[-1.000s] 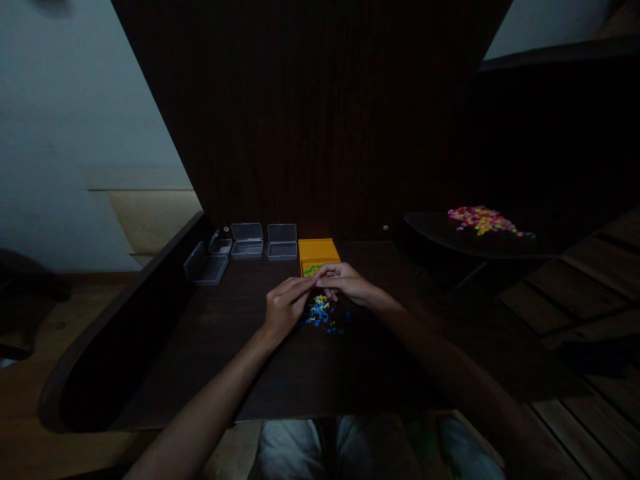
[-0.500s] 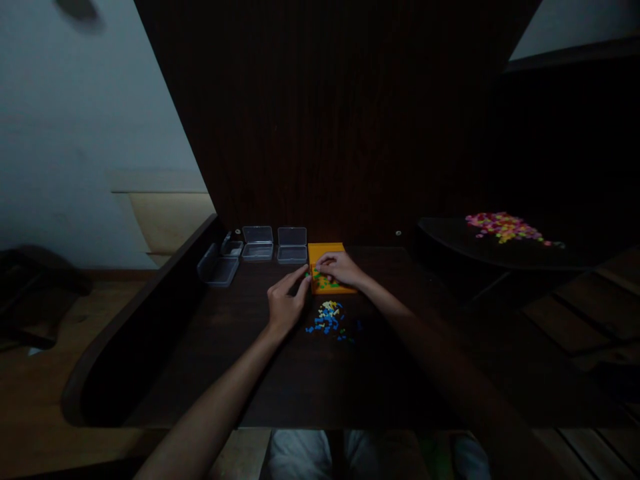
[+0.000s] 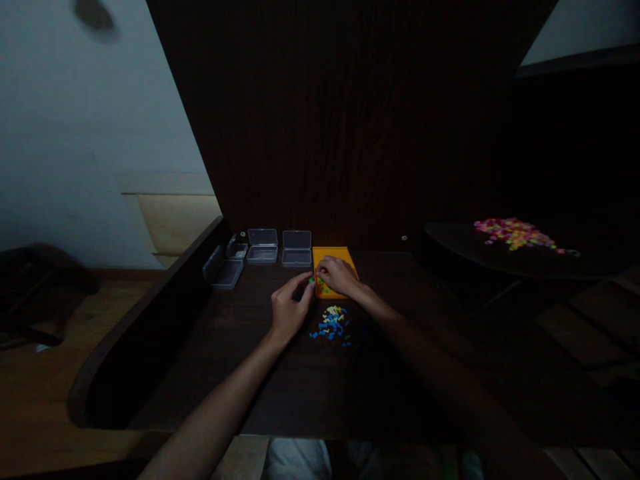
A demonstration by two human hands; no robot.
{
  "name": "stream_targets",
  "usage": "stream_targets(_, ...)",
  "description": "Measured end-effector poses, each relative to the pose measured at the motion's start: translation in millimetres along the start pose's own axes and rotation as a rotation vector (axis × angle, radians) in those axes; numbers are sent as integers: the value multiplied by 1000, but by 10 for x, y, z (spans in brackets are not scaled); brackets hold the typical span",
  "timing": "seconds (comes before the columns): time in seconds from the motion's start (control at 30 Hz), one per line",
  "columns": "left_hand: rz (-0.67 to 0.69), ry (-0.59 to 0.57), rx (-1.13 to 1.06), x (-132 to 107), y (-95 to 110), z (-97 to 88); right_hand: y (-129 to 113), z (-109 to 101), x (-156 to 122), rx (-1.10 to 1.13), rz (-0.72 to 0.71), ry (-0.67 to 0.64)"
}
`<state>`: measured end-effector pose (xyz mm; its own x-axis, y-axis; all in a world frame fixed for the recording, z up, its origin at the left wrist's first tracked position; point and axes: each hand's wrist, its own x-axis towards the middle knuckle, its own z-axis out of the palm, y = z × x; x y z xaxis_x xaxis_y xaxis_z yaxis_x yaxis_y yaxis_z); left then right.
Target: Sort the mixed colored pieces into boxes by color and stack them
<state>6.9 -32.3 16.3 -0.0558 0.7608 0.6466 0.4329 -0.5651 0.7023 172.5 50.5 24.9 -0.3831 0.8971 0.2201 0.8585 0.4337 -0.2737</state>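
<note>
Green piece (image 3: pixel 311 281) pinched in left hand (image 3: pixel 289 307); right hand (image 3: pixel 339 275) curled.

The right hand (image 3: pixel 337 275) hides part of the yellow box (image 3: pixel 342 253) (its middle).

Passable low over bare desk (image 3: pixel 215 347) left of the left forearm (image 3: pixel 230 399), also right of the yellow box (image 3: pixel 321 253), beyond the right forearm (image 3: pixel 413 343). Blocked at back by tall board (image 3: pixel 350 133), at left by raised side panel (image 3: pixel 155 320). Obstructed back left by clear boxes (image 3: pixel 263 237), lids up. Tight at yellow box, between left hand (image 3: pixel 289 303) and right hand (image 3: pixel 337 274). Cluttered just in front by loose pieces (image 3: pixel 332 323).
</note>
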Motion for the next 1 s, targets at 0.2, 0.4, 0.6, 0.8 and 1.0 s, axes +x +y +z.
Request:
stream_targets(0.2,25,4,11,1,-4,0,59,-16,2,28,-36,-12)
stream_targets(0.4,-25,-27,-6,-3,-33,7,112,-147,-8,159,-38,51)
stream_targets(0.6,-143,-115,-98,-11,-110,44,11,-271,-228,368,-229,61)
stream_targets(0.8,-271,-135,-196,0,-163,69,-60,-273,-369,391,-376,87)
stream_targets(1.0,-385,-166,-323,18,-144,75,-44,-283,-387,298,-481,49)
